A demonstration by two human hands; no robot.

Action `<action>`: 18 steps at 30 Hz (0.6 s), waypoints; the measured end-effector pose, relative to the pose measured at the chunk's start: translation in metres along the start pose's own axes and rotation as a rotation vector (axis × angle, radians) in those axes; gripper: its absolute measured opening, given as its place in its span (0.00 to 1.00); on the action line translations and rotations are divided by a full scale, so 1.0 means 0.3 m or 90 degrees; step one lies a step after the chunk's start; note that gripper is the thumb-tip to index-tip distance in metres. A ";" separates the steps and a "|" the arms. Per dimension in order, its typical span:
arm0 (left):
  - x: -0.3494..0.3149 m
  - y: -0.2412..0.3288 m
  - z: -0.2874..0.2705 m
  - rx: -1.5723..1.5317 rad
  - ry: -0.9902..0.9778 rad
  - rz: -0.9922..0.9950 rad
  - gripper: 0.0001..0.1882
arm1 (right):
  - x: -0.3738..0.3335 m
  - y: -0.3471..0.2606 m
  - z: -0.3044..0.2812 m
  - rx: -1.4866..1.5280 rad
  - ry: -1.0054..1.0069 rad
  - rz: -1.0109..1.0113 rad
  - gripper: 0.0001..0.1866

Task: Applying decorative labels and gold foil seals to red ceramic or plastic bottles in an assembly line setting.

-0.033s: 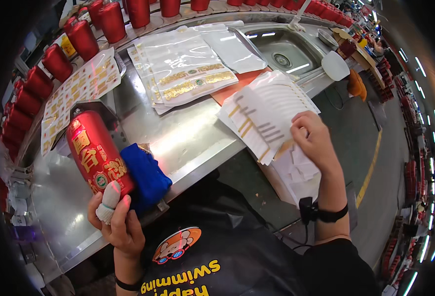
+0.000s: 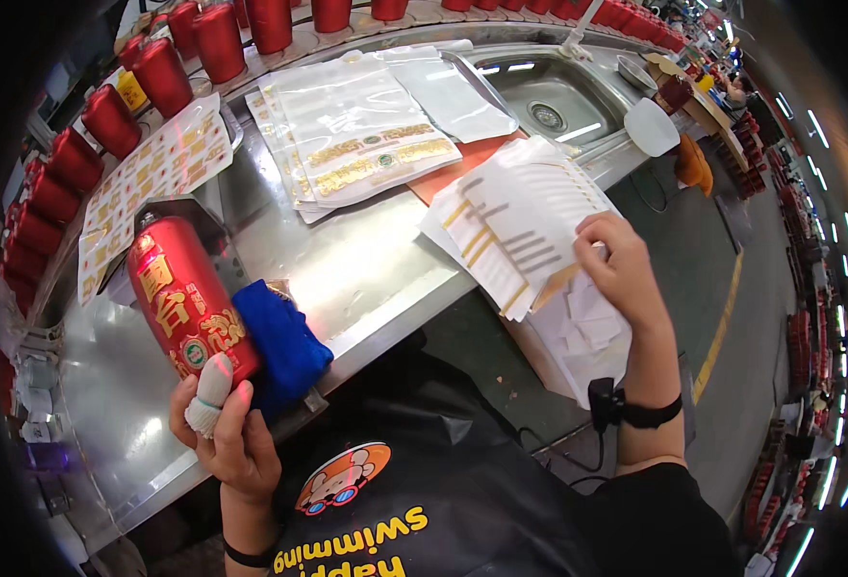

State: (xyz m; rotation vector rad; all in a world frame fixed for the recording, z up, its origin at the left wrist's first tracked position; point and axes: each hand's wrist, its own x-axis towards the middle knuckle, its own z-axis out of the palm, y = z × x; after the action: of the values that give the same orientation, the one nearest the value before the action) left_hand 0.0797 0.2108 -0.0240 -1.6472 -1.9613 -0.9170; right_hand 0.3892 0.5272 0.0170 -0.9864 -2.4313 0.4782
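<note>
So the left hand (image 2: 231,438) had the bottom end of a shiny red bottle (image 2: 193,298), fingers partly curled up against the base, with a white cover (image 2: 214,389) on one finger. The bottle was lying at a slant, neck pointing away from that hand, gold decoration and a little green round emblem facing up. Up past the neck was a dark angled holder (image 2: 202,216), and just right of the left hand, right up beside the bottle, sat a bunched blue cloth (image 2: 284,341).

The right hand (image 2: 621,264) was well off from the bottle, mostly closed with the fingertips bent inward, at the edge of a stack of white label sheets (image 2: 515,216) with gold and grey strips. Couldn't tell if it had anything pinched in there. Loose white paper scraps (image 2: 587,322) were just below it.

Beyond both hands, across the metal table (image 2: 356,255), were some glossy sheets with gold bands (image 2: 356,125). Another patterned sheet (image 2: 169,173) lay ahead of the left hand, with a row of red bottles (image 2: 164,82) behind it. Ahead of the right hand: a steel sink (image 2: 563,87) with a white container (image 2: 651,127) nearby.
</note>
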 end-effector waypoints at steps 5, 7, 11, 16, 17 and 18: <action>-0.004 -0.002 0.002 -0.005 0.002 -0.003 0.15 | 0.015 0.073 -0.048 0.109 0.012 0.123 0.06; -0.002 -0.004 0.000 -0.004 0.003 -0.002 0.15 | 0.013 0.061 -0.042 0.151 -0.010 0.113 0.06; 0.011 0.001 -0.009 0.006 -0.004 0.009 0.16 | 0.002 -0.023 0.021 0.115 -0.081 -0.009 0.06; 0.027 0.048 -0.032 0.028 -0.020 0.033 0.17 | 0.004 -0.077 0.127 0.103 -0.077 -0.181 0.05; 0.027 0.054 -0.035 0.018 -0.020 0.036 0.17 | 0.001 -0.068 0.134 0.151 -0.078 -0.145 0.05; 0.030 0.059 -0.036 0.007 -0.020 0.038 0.17 | 0.014 -0.031 0.124 0.152 -0.076 -0.144 0.05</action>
State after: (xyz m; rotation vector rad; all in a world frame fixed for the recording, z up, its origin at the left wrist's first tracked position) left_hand 0.0940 0.2106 -0.0064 -1.7142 -1.9238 -0.8613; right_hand 0.3612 0.5186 -0.0082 -0.5907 -2.4781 0.7432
